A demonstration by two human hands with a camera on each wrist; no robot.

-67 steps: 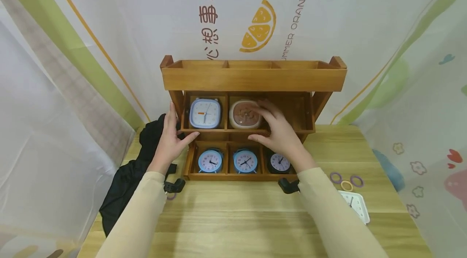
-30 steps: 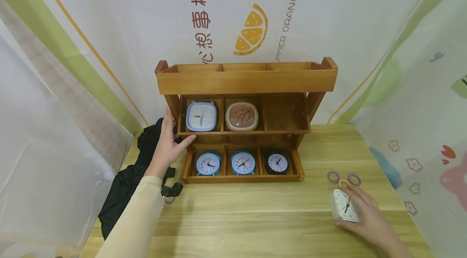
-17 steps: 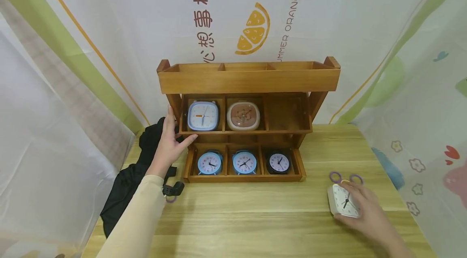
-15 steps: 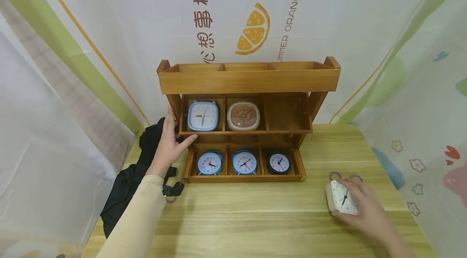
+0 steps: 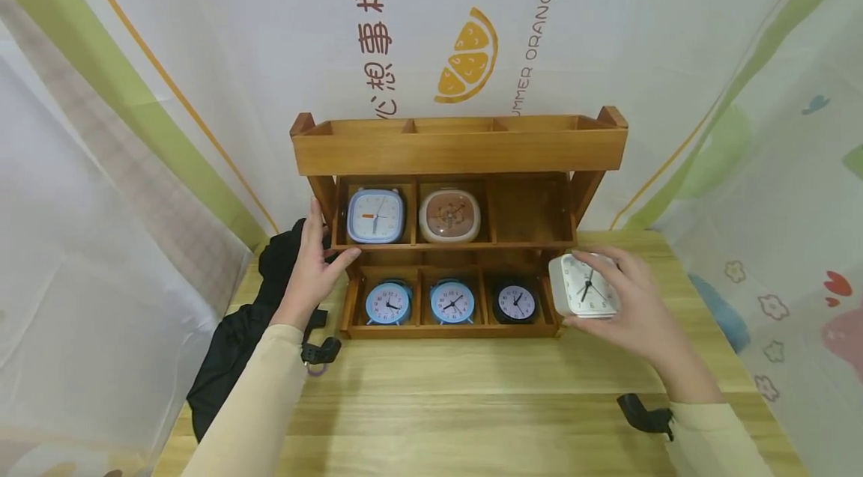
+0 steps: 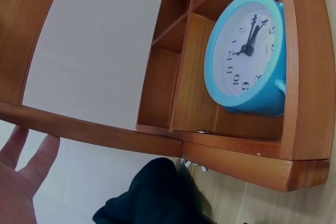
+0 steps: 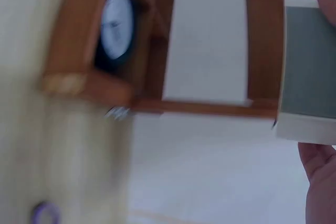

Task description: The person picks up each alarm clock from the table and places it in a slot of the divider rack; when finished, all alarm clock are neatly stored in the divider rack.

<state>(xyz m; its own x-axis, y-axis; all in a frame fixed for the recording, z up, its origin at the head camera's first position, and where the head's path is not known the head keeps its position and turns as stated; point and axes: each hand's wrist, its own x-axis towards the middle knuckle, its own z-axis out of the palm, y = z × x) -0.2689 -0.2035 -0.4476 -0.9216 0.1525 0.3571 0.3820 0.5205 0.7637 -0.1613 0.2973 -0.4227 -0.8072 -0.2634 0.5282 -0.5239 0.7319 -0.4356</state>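
My right hand (image 5: 637,308) grips a white square alarm clock (image 5: 581,286), thumb below and fingers above, in the air beside the right end of a wooden tiered shelf (image 5: 458,151). The right wrist view shows this clock's grey back (image 7: 310,61). My left hand (image 5: 310,278) rests with straight fingers against the shelf's left side; in the left wrist view its fingertips (image 6: 44,153) touch the wooden upright. The middle tier bears a blue-rimmed square clock (image 5: 375,216) and a brown-faced clock (image 5: 449,216). Below stand two light-blue round clocks (image 5: 389,302) and a black one (image 5: 515,302).
Black cloth (image 5: 246,335) lies on the wooden table (image 5: 431,402) left of the shelf. A purple ring (image 5: 317,370) lies near my left wrist, and another purple ring (image 7: 45,213) shows in the right wrist view. A printed curtain (image 5: 573,28) hangs behind.
My right hand went from the middle tier to the white clock on the right of the table, lifted it and carried it up and left towards the shelf. My left hand stayed at the shelf's side.
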